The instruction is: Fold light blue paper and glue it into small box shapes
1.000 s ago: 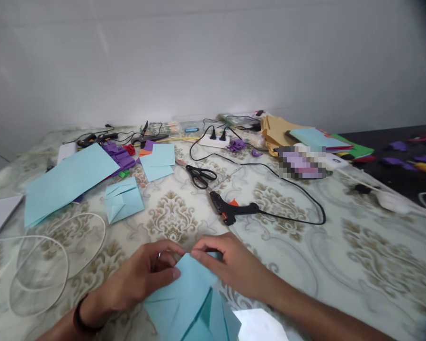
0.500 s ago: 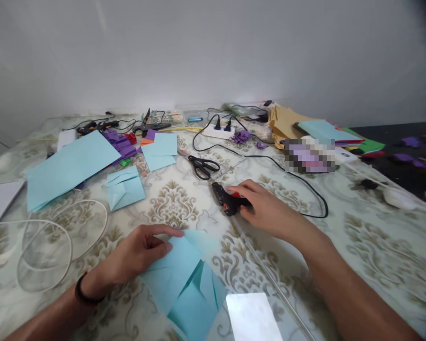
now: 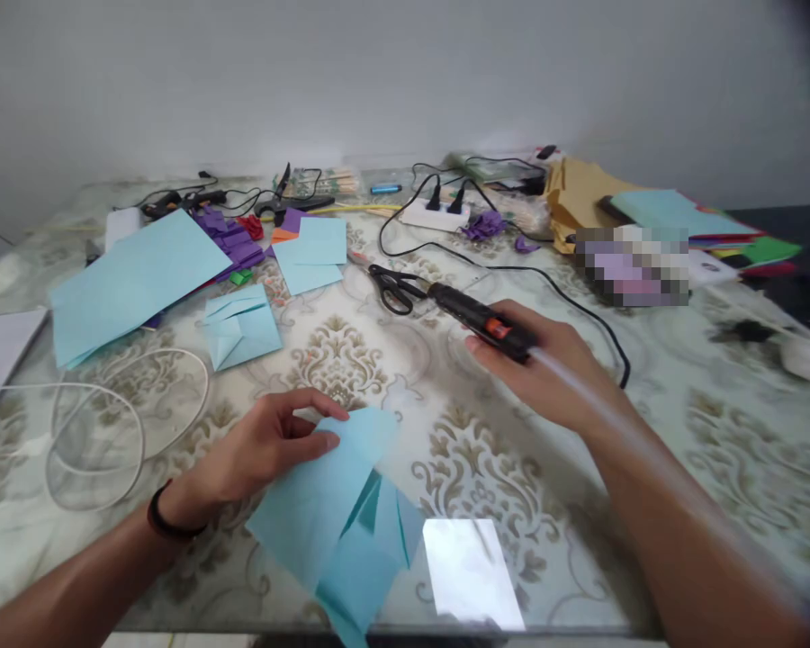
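The left hand [image 3: 270,450] is pinching the upper edge of the folded blue paper [image 3: 317,513], at the near side of the worktop [image 3: 364,364]. The right hand [image 3: 546,364] grips the black glue gun [image 3: 472,315], near the scissors [image 3: 392,295].

Black-handled scissors [image 3: 378,277] lay on a cloth-patterned bench [image 3: 398,378], with a white power strip [image 3: 418,214] farther back, near a gray-white wall [image 3: 378,81]. Crumpled purple paper [image 3: 484,225] rested just beside the strip's right end, a smaller purple scrap [image 3: 526,244] nearby. At right, brown paper [image 3: 580,193] was piled next to a stack topped by a light-blue sheet [image 3: 675,211], with green paper [image 3: 773,252] jutting out. At left, large light-blue sheets [image 3: 139,283] spread in front of purple strips [image 3: 226,241] and a red crumpled piece [image 3: 250,227]; a white cord [image 3: 142,441] looped in the foreground. A small blue object [image 3: 385,189] sat at the rear.
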Tool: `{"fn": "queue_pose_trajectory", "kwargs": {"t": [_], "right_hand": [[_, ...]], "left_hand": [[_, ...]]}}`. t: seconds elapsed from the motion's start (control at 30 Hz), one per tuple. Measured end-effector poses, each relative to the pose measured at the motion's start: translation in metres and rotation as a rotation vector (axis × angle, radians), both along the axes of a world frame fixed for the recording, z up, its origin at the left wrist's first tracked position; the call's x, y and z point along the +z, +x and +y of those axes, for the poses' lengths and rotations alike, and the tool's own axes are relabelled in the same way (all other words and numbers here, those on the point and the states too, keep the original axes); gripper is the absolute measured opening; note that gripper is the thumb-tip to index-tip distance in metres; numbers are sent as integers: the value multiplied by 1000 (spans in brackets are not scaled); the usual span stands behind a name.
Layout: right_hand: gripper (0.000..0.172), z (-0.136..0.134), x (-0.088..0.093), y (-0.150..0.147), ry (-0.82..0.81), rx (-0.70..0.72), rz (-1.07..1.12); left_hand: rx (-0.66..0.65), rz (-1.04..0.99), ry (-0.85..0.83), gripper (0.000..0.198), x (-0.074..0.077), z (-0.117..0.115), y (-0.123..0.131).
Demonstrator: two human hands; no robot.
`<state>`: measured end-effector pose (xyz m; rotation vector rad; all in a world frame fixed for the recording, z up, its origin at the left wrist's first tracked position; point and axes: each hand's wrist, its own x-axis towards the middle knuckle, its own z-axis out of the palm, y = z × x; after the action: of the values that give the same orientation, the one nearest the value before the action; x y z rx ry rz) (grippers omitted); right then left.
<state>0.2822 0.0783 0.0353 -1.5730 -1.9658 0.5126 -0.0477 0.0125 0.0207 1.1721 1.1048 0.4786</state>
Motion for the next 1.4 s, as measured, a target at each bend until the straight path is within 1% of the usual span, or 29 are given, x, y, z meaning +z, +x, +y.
{"fn": "queue_pose_trajectory", "kwargs": {"t": [0.07,0.13,0.23,0.33,0.4,0.47,0.63,0.73,0.87,1.07,1.4], "right_hand": [[22,-7,2,-7,-38,25,53],[28,-13,2,-15,-66,132,122],[24,-23,1,-28,-67,325,215],[18,-32,2,-37,-65,489,278],[17,-37,2,-41,-82,573,289],[15,-39,1,-44,-93,620,271],[17,-40,-4,-52,-61,654,206],[21,-41,-9,-56,-21,657,219],[24,-43,-18,-59,1,645,242],[25,-45,-26,-62,2,628,269],[19,-45,-29,-60,-27,621,259]], "left_hand": [[19,5,30,30,-5,2,0],[46,10,57,28,-8,3,0],[78,-2,42,30,-8,2,3],[84,-45,-9,38,-7,-1,6],[87,-75,-18,42,-6,-3,8],[90,-70,6,43,-6,-4,8],[85,-11,81,41,-2,-5,10],[75,-5,100,41,0,-6,11],[75,8,132,41,-2,-8,12],[74,-3,146,40,-4,-9,12],[77,-23,116,39,-1,-10,13]]}}
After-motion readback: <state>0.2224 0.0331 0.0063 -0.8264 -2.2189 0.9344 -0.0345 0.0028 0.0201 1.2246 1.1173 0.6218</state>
